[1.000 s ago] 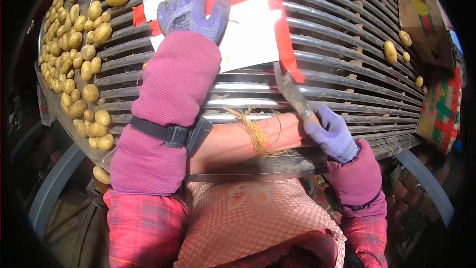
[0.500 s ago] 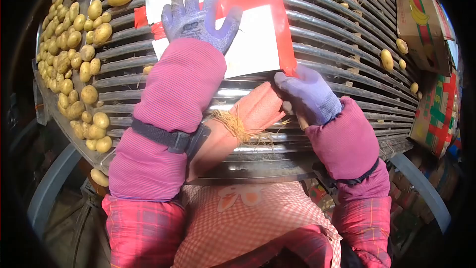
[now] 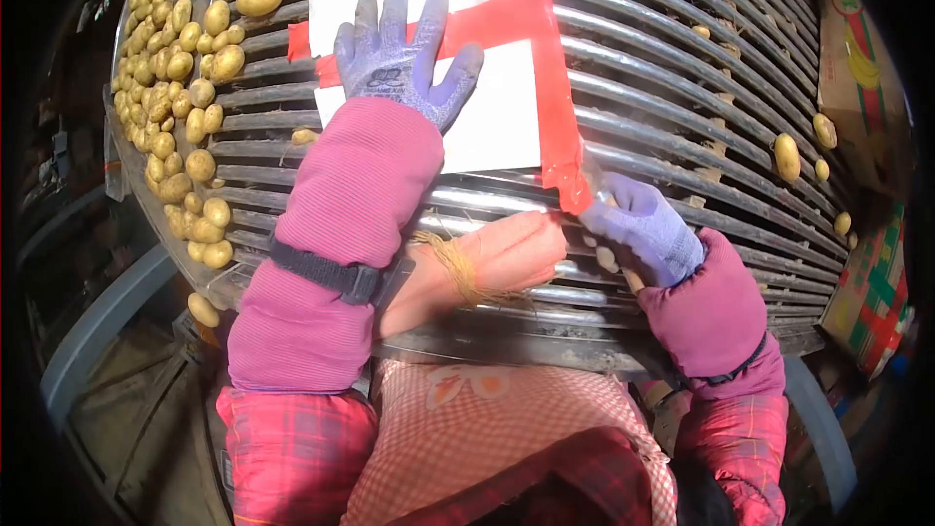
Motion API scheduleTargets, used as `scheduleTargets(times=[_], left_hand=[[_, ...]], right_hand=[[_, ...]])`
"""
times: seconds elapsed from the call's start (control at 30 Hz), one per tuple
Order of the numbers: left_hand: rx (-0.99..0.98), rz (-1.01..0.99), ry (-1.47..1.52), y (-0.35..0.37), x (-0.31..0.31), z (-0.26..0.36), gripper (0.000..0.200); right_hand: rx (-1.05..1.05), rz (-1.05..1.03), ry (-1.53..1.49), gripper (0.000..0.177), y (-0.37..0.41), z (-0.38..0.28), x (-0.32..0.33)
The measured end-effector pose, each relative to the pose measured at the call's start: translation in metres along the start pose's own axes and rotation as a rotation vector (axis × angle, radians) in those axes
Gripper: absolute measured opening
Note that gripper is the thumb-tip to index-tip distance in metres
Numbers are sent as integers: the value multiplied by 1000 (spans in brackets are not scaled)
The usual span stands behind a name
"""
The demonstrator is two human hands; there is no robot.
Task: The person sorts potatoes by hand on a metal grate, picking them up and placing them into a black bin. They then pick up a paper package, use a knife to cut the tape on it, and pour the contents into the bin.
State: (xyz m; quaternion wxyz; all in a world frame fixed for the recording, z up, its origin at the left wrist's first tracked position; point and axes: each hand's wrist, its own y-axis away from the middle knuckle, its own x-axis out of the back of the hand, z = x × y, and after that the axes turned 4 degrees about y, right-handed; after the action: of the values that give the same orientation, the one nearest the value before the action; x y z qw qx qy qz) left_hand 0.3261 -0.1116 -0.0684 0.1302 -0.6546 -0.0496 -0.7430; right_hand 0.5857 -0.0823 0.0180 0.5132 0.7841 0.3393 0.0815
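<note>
My left hand (image 3: 394, 63), in a purple coated glove, lies flat with spread fingers on a white panel (image 3: 487, 117) crossed and edged with red tape (image 3: 557, 97). My right hand (image 3: 643, 226), gloved alike, is closed beside the panel's lower right corner, at the loose tape end. A short tan piece like a handle shows below its palm; the rest is hidden. Between my forearms a folded pink mesh bag (image 3: 511, 248) rests on the metal bars, with yellow twine (image 3: 458, 268) around it.
Potatoes (image 3: 161, 107) crowd the left side of the slatted metal rack (image 3: 672, 107). Several loose potatoes (image 3: 787, 158) lie at the right. Printed cardboard boxes (image 3: 857, 68) stand past the right edge. A checked apron (image 3: 497, 419) is close to the rack's near edge.
My right hand has moved slightly down and away from the panel's corner, and more red tape now shows hanging there. My left hand stays flat on the panel. The whole view has shifted somewhat.
</note>
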Motion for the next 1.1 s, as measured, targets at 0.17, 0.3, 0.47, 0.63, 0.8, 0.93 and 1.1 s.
scheduleTargets(times=[0.17, 0.3, 0.47, 0.63, 0.8, 0.93, 1.1], left_hand=[[31, 29, 4, -1, 1, -2, 69], [-74, 8, 36, 3, 4, 3, 67], [-106, 1, 41, 13, 8, 4, 66], [-29, -59, -6, 14, 16, 6, 67], [-107, -85, 94, 21, 25, 9, 66], [-140, -165, 159, 38, 51, 3, 62], [-153, 96, 200, -19, 58, 16, 57]], right_hand=[[118, -18, 74, 21, -29, -27, -8], [151, 52, 174, 21, -11, -13, 26], [14, -33, 128, 23, -23, -41, 2], [85, -47, 171, 20, -35, -57, 7], [114, -99, -48, 19, -30, -26, 17], [100, -156, -56, 27, -26, 5, 3], [91, -49, -6, 25, -18, 5, -8]])
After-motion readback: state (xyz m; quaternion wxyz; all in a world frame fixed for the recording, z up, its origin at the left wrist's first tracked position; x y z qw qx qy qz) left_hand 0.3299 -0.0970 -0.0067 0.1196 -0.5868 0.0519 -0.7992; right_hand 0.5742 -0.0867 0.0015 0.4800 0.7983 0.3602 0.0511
